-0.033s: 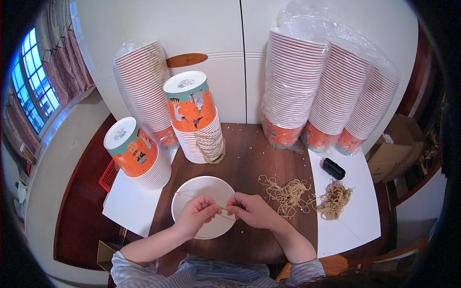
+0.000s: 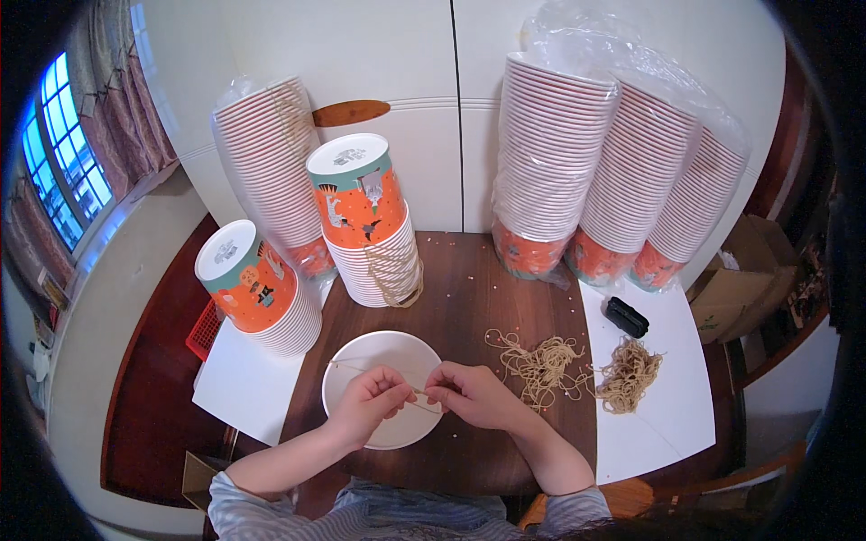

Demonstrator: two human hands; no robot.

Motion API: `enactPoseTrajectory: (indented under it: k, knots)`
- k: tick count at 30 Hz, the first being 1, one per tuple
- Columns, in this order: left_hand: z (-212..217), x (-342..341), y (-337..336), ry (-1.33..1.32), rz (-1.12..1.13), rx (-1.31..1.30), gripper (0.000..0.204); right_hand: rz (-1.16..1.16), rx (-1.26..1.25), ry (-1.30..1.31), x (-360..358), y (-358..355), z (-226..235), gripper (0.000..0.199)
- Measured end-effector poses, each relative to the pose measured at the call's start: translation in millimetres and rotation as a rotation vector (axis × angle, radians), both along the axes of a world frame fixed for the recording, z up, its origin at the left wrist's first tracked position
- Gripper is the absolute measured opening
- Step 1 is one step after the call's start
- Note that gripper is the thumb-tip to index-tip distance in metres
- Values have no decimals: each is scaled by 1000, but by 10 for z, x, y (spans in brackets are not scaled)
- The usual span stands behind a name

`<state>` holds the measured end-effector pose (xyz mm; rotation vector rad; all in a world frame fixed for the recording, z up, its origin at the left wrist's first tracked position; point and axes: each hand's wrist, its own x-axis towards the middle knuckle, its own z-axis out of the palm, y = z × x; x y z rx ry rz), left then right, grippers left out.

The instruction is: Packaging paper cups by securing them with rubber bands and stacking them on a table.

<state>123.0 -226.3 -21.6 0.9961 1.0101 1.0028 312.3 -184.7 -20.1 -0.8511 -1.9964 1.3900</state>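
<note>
Both hands meet over a white round paper tub [image 2: 388,346] standing at the table's near edge, its open mouth up. A thin tan cord [image 2: 348,366] runs across that mouth, from the left part of the rim to my fingers. My left hand [image 2: 370,406] pinches the cord between thumb and fingers. Close beside it, my right hand [image 2: 474,394] also pinches the cord, fingertips almost touching the left ones. The fingers partly hide the cord between them. To the right of my right hand lies a loose tangle of tan cords [image 2: 544,368] on the brown table.
A second cord bundle [image 2: 629,376] and a black plastic object [image 2: 626,317] lie on the white board [image 2: 645,442] at right. Upside-down orange tubs stand stacked at left [image 2: 257,293] and centre-left [image 2: 365,212], cords draped over the latter. Plastic-wrapped tub stacks [image 2: 552,162] stand behind.
</note>
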Motion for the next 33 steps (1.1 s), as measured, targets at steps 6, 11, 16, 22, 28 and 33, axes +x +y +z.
enactPoseTrajectory:
  k: [6,11,16,22,28,33]
  knots:
    - [7,-43,-28,-21,-74,-60,4,-30,12,13,-20,-1,-21,10]
    - [49,-16,-14,181,-128,-165,11,-61,-20,33,-30,-14,-28,10]
    - [30,10,-12,257,-125,-136,12,-61,36,49,-47,-13,-57,10]
    - [5,48,-4,190,-50,-76,9,-46,12,82,-47,-9,-65,10]
    - [-26,49,-15,127,-2,-80,8,-51,-39,60,-61,-10,-65,10]
    - [-33,51,-18,132,21,-60,8,-88,-60,102,-66,-13,-68,12]
